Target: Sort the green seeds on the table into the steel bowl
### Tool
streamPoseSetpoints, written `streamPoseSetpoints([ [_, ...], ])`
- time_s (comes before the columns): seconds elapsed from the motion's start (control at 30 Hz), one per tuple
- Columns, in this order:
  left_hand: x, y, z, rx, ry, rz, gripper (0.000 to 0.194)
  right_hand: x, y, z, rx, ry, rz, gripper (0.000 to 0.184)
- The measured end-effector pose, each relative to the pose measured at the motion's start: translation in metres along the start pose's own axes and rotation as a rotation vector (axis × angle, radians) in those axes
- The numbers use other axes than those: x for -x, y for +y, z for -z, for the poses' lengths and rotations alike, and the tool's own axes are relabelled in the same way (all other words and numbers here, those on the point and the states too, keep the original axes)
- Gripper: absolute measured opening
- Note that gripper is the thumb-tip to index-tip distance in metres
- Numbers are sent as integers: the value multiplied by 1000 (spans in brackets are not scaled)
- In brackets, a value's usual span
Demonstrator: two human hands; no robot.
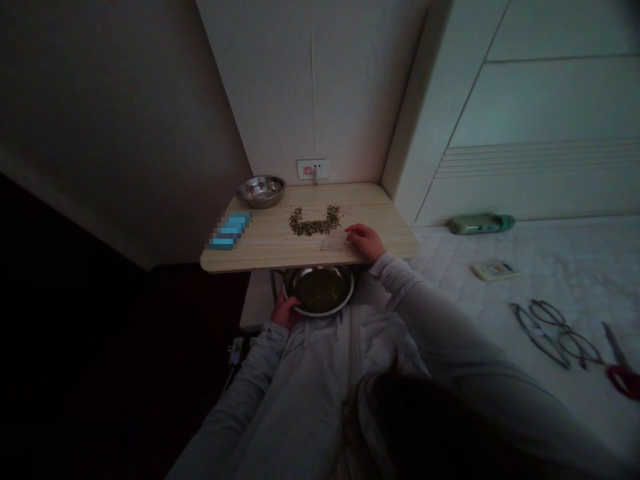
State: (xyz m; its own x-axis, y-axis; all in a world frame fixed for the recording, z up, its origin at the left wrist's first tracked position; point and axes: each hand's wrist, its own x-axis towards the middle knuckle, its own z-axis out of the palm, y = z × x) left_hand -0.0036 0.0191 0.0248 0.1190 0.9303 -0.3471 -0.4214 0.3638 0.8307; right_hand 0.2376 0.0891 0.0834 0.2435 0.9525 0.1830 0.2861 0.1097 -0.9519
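My left hand point(285, 311) grips the left rim of a steel bowl point(345, 299), its thumb over the edge. The bowl is below the front edge of a small wooden table point(265, 250), close to my lap, and holds a mass of small greenish grains point(321, 288). Over the table's right front, my right hand point(367, 243) has its fingers pinched on a thin clear piece point(333, 241), whose exact kind I cannot make out. Just left of and beyond it, small dark greenish grains point(314, 228) lie spread in a U shape on the tabletop.
A second steel bowl point(261, 192) stands at the table's back left, with a blurred-out blue phone-like object point(230, 231) before it. A wall socket point(313, 169) is behind. On the bed lie a green bottle point(480, 224), a remote point(495, 269), glasses point(565, 331) and red-handled scissors point(623, 380).
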Motion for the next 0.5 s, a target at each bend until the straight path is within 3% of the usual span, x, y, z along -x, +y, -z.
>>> streamPoseSetpoints([
  [0.23,-2,0,1,7,5,17,65,2,-1,0,-35,-49,-42,19],
  [0.5,0,1,0,5,6,15,64,2,1,-2,27,-51,16,21],
])
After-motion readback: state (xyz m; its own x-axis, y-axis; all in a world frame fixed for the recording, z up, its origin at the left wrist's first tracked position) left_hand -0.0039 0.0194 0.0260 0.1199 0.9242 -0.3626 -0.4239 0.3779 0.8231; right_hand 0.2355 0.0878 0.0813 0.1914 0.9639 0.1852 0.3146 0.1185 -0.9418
